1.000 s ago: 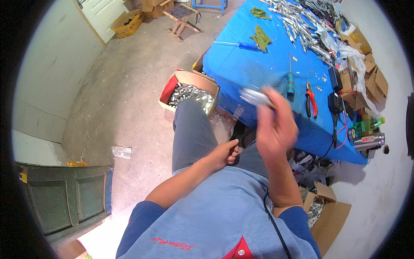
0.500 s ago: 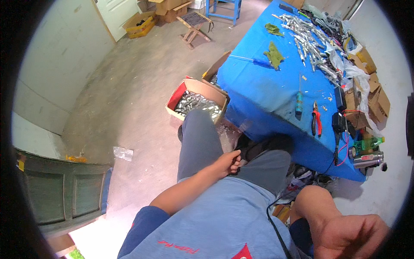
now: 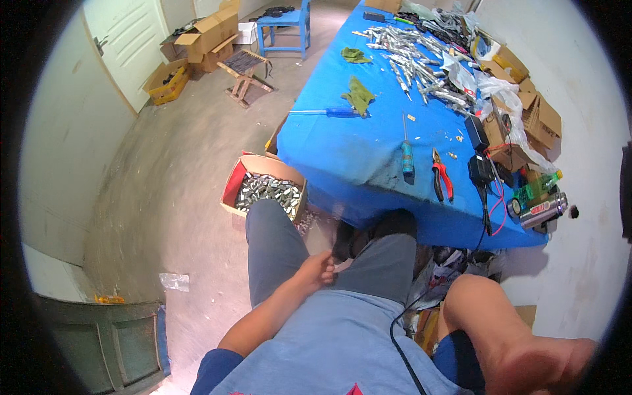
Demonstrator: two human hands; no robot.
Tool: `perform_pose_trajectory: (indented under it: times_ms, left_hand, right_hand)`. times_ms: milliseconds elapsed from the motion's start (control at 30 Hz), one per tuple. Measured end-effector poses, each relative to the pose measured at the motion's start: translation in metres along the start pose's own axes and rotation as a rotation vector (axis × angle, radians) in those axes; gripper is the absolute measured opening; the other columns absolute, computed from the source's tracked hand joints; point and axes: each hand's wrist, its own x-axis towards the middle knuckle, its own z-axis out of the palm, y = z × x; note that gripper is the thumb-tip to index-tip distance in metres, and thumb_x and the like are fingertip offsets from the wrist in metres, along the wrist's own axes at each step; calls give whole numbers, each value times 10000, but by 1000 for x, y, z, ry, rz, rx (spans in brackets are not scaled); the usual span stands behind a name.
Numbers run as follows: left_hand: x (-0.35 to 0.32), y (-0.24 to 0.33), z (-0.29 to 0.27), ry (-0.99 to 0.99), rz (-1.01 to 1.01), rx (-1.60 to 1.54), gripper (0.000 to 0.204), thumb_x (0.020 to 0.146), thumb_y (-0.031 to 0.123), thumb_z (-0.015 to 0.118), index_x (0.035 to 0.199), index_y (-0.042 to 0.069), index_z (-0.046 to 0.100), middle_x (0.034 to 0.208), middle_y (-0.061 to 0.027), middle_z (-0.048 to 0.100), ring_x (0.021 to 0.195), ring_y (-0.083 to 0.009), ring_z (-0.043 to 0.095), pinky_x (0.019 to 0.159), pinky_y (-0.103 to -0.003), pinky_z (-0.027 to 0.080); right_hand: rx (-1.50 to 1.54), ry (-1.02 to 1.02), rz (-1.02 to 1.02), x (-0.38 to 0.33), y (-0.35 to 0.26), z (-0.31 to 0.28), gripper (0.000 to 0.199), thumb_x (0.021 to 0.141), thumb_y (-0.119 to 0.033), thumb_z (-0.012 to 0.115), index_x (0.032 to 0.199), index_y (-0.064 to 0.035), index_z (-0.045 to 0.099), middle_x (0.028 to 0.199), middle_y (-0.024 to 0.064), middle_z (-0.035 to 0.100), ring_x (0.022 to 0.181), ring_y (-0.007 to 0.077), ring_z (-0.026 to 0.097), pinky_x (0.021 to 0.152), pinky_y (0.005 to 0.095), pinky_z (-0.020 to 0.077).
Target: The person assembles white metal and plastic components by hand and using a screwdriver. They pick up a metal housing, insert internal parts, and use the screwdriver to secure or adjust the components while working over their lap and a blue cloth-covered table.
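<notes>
Metal pieces [image 3: 271, 192] lay heaped in an open box [image 3: 230, 184] left of the centre of the frame, just beyond the person's left knee [image 3: 266, 214] and apart from both hands. The left hand [image 3: 319, 268] was low in the centre, between the thighs, its fingers curled in to a narrow grip; whether anything small sat inside them I could not tell from where I stood. The right hand [image 3: 540, 365] was down at the lower right, well apart from the table [image 3: 342, 161], its far end lost in the dark rim, so I could not tell how wide its grip was or whether it held a thing. Near it showed a bit of a carton [image 3: 525, 315], partly hidden by the forearm. I took the step in hand to be a sideways reach by the right hand, with the left waiting at the lap. As I judged it, a next move would call for the right hand to swing inward, clear of the cord [image 3: 403, 342] running down the shirt [image 3: 329, 336]. Silver rods [image 3: 421, 66] spread over the table at the upper right, with green rags [image 3: 360, 95] to their left. Nearer the person lay a teal screwdriver [image 3: 407, 158] and, just beside it, red pliers [image 3: 446, 181]. A green bottle [image 3: 536, 189] and a steel flask [image 3: 548, 209] lay close together at the right.
</notes>
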Motion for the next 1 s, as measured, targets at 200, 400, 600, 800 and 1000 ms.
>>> perform_pose_trajectory:
  times_ms: [200,400,600,800,1000]
  left_hand:
    - [6,-3,-6,-29,10,-6,295,950,333,472,745,121,469,634,5,403,495,-113,332,479,-267,293]
    - [5,-4,-7,51,-41,6,305,959,338,447,743,122,458,626,6,387,493,-120,325,477,-272,293]
    - [5,-2,-9,72,-44,-4,297,955,329,456,755,111,474,635,-13,422,491,-131,344,483,-281,308]
    - [23,2,-18,24,-98,-44,284,952,317,460,771,100,485,647,-26,435,513,-138,356,493,-286,314]
    - [27,11,-8,77,-135,-50,287,950,324,457,772,100,478,646,-29,430,520,-147,357,506,-292,320]
  right_hand:
    - [-79,0,-68,0,9,-12,37,746,-53,599,722,-25,595,704,114,606,575,202,579,514,305,476]
    - [-333,-16,-86,-19,45,-44,43,717,-52,611,689,-31,585,666,108,599,556,210,582,489,309,473]
    - [-749,-231,421,-70,113,-92,72,709,-50,653,708,-19,588,699,117,598,584,245,590,500,301,469]
    - [-906,-395,946,-144,179,-148,119,773,-121,641,787,-7,608,749,138,617,672,295,608,611,359,479]
    - [-1049,-570,1131,-160,212,-183,182,812,-203,604,796,-24,625,776,159,624,726,332,605,657,424,467]
